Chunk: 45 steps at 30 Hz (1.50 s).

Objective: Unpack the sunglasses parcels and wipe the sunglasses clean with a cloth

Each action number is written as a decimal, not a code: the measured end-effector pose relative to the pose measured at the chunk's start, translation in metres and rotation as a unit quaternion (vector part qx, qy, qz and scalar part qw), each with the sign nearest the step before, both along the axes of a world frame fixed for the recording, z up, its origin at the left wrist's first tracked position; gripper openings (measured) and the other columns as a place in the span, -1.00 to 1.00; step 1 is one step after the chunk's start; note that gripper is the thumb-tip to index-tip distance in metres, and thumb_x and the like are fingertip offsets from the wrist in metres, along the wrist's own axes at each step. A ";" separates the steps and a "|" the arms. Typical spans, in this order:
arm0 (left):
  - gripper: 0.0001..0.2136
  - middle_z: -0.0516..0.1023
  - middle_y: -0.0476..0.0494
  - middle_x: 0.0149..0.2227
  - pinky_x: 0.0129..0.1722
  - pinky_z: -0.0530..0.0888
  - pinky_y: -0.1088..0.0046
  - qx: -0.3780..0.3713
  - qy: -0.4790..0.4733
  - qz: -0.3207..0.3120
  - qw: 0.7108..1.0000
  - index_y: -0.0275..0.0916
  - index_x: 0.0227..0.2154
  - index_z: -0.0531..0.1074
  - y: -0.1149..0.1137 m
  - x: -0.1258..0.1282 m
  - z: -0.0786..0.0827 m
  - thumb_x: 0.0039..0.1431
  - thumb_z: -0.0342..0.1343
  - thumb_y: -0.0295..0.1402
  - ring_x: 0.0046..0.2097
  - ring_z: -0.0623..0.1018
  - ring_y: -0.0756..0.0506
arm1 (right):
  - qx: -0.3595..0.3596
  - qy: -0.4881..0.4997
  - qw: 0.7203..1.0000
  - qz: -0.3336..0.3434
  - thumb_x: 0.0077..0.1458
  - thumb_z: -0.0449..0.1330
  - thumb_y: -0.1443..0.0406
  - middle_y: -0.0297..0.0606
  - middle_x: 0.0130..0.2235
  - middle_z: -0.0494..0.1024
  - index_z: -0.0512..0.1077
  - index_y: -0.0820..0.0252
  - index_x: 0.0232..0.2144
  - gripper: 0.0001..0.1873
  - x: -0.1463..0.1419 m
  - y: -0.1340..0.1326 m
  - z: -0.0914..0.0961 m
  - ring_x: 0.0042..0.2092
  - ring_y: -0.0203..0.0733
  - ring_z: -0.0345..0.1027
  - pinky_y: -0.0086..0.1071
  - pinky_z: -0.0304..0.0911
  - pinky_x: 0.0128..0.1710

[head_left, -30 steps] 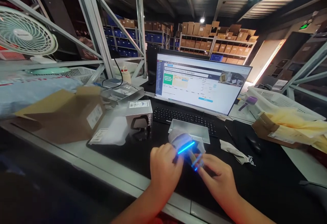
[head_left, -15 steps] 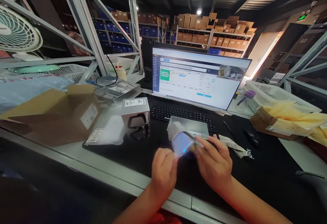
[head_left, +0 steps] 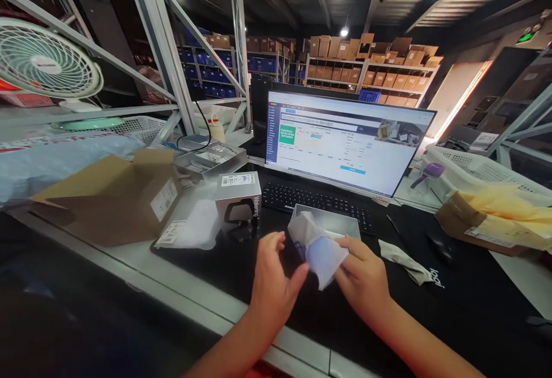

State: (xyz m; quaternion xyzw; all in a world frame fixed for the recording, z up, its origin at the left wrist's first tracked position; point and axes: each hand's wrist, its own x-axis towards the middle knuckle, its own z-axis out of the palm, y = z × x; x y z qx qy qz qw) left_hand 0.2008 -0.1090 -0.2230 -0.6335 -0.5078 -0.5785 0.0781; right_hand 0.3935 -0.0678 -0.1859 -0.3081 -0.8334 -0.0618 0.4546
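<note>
My right hand (head_left: 364, 277) grips the right edge of a soft white wrapper (head_left: 330, 257) with a bluish sheen; what is inside, if anything, cannot be made out. To the left of the wrapper is my left hand (head_left: 276, 280), its thumb and fingers spread apart and holding nothing. Behind the wrapper lies an open silver-grey box (head_left: 345, 225), partly hidden by it. A crumpled beige cloth (head_left: 405, 260) rests on the black desk mat (head_left: 414, 320), right of my right hand.
A printed product box (head_left: 238, 205) stands at the left beside a white plastic bag (head_left: 196, 225) and an open cardboard carton (head_left: 116, 205). Further back are a keyboard (head_left: 302, 198) and a monitor (head_left: 345, 142). Rightward sit a mouse (head_left: 440, 247) and yellow packaging (head_left: 504, 205).
My left hand has let go of the wrapper and opened, moving slightly away to the left. The wrapper now hangs more spread out from my right hand. The whole view has shifted slightly.
</note>
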 end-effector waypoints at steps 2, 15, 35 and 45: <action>-0.69 0.46 -0.24 -0.15 -0.19 0.49 0.31 -0.020 0.058 0.001 0.998 -0.29 0.00 0.29 0.003 0.001 0.003 0.39 -0.03 -0.16 -0.19 0.50 -0.14 | 0.012 0.016 1.000 0.016 0.15 0.20 0.47 -0.16 -0.20 0.55 0.55 0.16 -0.29 -0.83 0.001 -0.003 -0.002 -0.18 -0.15 0.48 -0.09 0.46 0.02; -0.91 0.54 -0.08 -0.41 -0.36 0.47 0.43 0.014 0.089 -0.065 0.994 -0.22 -0.18 0.33 -0.030 0.032 -0.015 0.39 -0.07 -0.41 -0.40 0.54 -0.07 | -0.042 -0.158 0.986 -0.040 0.01 0.08 0.55 -0.26 -0.45 0.37 0.41 0.22 -0.55 -0.77 -0.014 0.003 -0.010 -0.49 -0.29 0.24 -0.47 0.12 -0.53; -0.67 0.50 -0.04 -0.54 -0.47 0.29 0.55 -0.357 -0.067 -0.282 0.888 -0.24 -0.50 0.59 -0.041 -0.093 0.015 0.28 0.12 -0.16 -0.47 0.44 0.00 | -0.547 -0.130 0.797 0.221 0.00 0.42 0.05 -0.34 -0.46 0.54 0.63 0.13 -0.07 -0.54 0.105 0.036 0.049 -0.46 -0.36 0.31 -0.49 0.16 -0.45; -0.80 0.44 0.04 -0.49 -0.42 0.37 0.52 -0.271 -0.052 -0.131 0.952 -0.21 -0.18 0.52 -0.017 -0.079 -0.004 0.19 0.19 -0.24 -0.45 0.44 0.00 | -0.669 0.106 0.717 0.165 0.00 0.41 0.13 -0.40 -0.45 0.37 0.50 0.12 -0.23 -0.68 0.150 0.031 0.033 -0.60 -0.48 0.05 -0.55 -0.07 -0.66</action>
